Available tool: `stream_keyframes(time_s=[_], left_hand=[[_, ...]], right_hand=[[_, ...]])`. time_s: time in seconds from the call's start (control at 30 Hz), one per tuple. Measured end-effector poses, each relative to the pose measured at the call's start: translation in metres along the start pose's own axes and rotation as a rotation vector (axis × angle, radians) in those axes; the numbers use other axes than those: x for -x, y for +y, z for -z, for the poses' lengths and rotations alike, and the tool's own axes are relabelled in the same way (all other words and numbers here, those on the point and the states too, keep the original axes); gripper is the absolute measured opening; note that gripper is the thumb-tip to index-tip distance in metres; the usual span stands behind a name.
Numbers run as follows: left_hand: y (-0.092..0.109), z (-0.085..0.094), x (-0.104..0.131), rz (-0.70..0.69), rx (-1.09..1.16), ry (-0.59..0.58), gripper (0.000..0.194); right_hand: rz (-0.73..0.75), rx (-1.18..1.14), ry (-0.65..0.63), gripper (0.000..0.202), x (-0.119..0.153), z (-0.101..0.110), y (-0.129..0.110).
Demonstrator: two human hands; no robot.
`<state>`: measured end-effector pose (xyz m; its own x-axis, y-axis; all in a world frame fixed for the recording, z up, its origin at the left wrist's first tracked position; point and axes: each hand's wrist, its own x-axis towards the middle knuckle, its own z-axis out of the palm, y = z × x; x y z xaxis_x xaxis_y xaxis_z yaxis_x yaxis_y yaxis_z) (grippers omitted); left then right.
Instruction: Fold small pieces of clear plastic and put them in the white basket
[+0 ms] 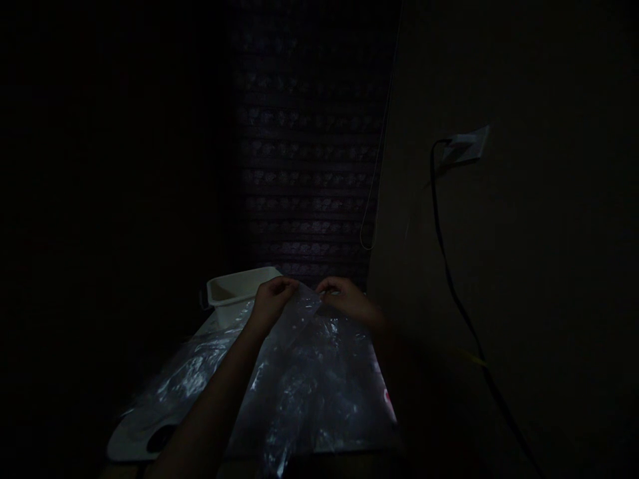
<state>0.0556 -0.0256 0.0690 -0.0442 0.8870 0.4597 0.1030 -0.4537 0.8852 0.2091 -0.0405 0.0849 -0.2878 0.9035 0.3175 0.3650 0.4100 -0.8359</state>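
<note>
In the dim head view, my left hand (273,301) pinches the upper edge of a clear plastic bag (319,372). My right hand (347,301) grips the same edge a short way to the right, its thumb and fingers pressed together. Between the two hands the plastic rises to a small peak. The rest of the crinkled, shiny sheet hangs and spreads down toward me over a white board (132,436). More clear plastic lies to the left, under and beside my left forearm.
A white rectangular tub (224,307) stands behind my left hand at the board's far left. Beyond hangs a dark patterned blind (304,179) with a looped cord. On the right wall, a black cable (449,273) runs down from a socket (465,146).
</note>
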Motion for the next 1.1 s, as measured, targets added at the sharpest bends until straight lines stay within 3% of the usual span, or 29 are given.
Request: stream_keyframes(time_s=[0.6,0.8,0.97,1.1], left_hand=[[0.000,0.001,0.001,0.010,-0.011,-0.009,0.012],[-0.002,0.004,0.001,0.060,0.034,0.006,0.012],[-0.008,0.002,-0.001,0.091,0.122,-0.001,0.015],[-0.008,0.000,0.000,0.113,0.159,0.010,0.016]], right_hand=[[0.106,0.119,-0.108,0.010,-0.003,-0.001,0.012],[0.058,0.016,-0.032,0.009,-0.006,-0.004,0.014],[-0.016,-0.229,0.090,0.019,-0.014,-0.008,0.019],[-0.122,-0.305,0.056,0.021,-0.016,-0.010,0.023]])
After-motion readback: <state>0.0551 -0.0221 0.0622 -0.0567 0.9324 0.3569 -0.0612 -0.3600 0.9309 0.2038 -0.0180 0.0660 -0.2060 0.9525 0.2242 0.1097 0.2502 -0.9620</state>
